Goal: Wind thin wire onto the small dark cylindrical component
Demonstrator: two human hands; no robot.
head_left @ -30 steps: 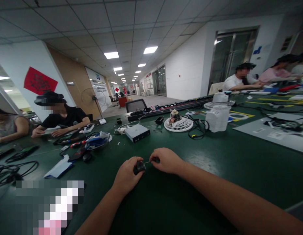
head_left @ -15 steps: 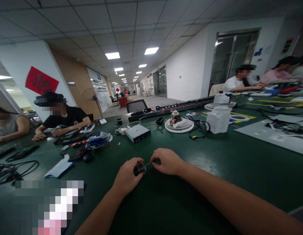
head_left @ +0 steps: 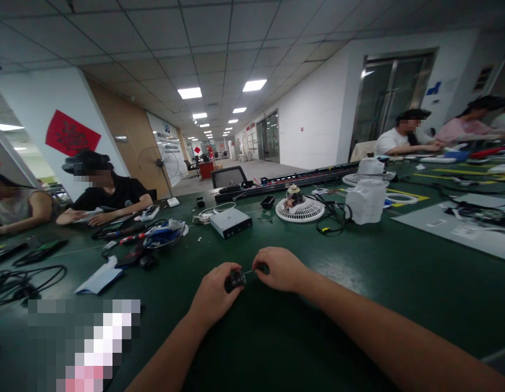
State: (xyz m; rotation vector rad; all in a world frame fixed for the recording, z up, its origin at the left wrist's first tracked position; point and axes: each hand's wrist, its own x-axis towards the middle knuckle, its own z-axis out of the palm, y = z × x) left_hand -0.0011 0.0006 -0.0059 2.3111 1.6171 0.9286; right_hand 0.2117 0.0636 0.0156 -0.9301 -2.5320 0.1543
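My left hand (head_left: 217, 291) is closed around a small dark cylindrical part (head_left: 236, 279), its end turned to the right. From that end a thin light-coloured rod or wire (head_left: 248, 271) runs across to my right hand (head_left: 279, 269). The fingertips of my right hand pinch its other end; the fingers partly hide what is there. Both hands are low over the green table (head_left: 301, 337). Beyond them sits a silver disc drive (head_left: 231, 222), touched by neither hand.
A white fan grille with a motor (head_left: 300, 209) and a white plastic housing (head_left: 365, 201) stand farther back. A small black box (head_left: 267, 202) lies near the drive. Left are cables (head_left: 25, 280), tools and a blue cloth (head_left: 99, 276). Other people sit along both sides.
My hands keep nearly the same pose, the dark part turned very slightly. The whole view has shifted a little. A person at the left has moved their hands.
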